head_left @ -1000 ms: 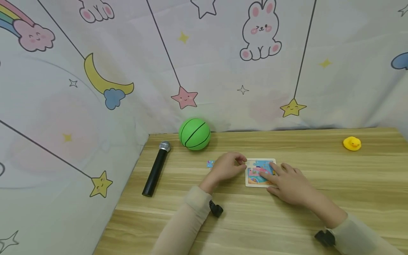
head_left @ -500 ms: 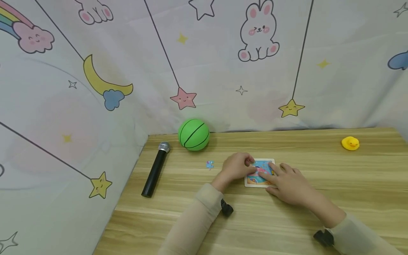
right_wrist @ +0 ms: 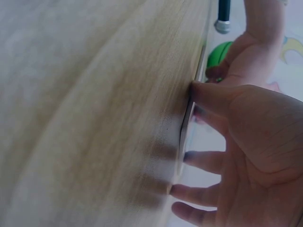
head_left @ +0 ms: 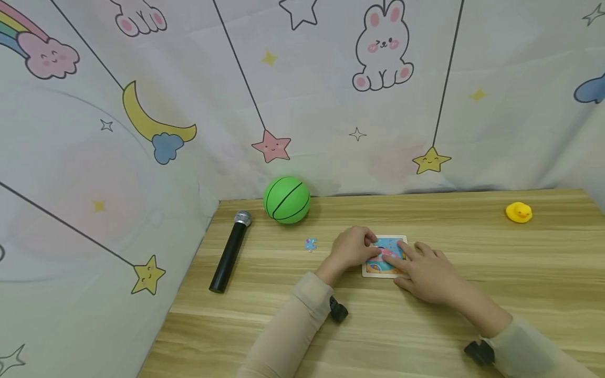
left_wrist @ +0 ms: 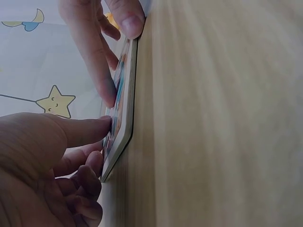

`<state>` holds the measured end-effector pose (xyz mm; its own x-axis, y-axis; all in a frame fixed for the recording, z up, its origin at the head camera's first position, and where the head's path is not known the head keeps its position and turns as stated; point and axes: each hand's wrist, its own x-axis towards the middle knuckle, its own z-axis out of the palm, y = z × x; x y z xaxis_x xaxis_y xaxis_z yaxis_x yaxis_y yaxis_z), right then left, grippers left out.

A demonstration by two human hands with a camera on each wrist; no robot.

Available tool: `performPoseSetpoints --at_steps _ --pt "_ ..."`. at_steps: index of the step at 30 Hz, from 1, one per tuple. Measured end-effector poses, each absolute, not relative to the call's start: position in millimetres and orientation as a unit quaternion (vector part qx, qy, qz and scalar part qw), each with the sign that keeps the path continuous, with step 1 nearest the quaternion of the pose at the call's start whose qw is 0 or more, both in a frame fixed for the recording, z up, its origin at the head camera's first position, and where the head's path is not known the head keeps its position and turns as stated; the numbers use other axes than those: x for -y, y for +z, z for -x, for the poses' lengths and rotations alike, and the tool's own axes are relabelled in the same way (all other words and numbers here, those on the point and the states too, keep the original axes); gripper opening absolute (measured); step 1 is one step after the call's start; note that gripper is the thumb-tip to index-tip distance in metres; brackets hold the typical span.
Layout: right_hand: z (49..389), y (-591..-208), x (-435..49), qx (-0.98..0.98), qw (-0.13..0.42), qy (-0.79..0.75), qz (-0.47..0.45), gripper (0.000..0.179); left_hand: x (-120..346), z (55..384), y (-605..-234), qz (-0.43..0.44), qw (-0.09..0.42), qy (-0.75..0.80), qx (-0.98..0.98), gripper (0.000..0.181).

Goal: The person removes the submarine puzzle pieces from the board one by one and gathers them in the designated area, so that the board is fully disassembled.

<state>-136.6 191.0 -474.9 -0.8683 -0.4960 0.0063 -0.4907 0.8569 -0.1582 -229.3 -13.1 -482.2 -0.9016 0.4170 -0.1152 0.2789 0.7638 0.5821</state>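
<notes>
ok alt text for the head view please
A person's left hand and right hand touch a jigsaw puzzle on a wood-grain table. Also there: a loose piece, green ball, microphone and yellow duck; behind, a cartoon-printed backdrop.

Head view is reading evenly lit, soft and diffuse; worktop [head_left: 402, 331] is showing a pale sheen low centre. Green ball [head_left: 287, 200] is casting a faint, soft-edged shadow. Left wrist view is running dimmer, right side of frame blurring. Right wrist view is looking hazy, low contrast; fingers [right_wrist: 196, 195] are throwing fuzzy dark shadows.
</notes>
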Motion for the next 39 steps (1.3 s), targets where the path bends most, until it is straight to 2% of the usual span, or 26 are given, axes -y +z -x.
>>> performPoseSetpoints --at_steps 9,23,39 --pt "137 -475 -191 -0.963 0.011 -0.077 0.259 0.055 13 229 -482 -0.181 0.124 0.302 -0.928 0.019" --pt "136 -472 -190 -0.963 0.013 -0.082 0.255 0.054 15 228 -479 -0.184 0.101 0.322 -0.923 0.007" --pt "137 -476 -191 -0.966 0.016 -0.08 0.247 0.054 44 228 -472 -0.14 0.132 0.402 -0.895 0.005"
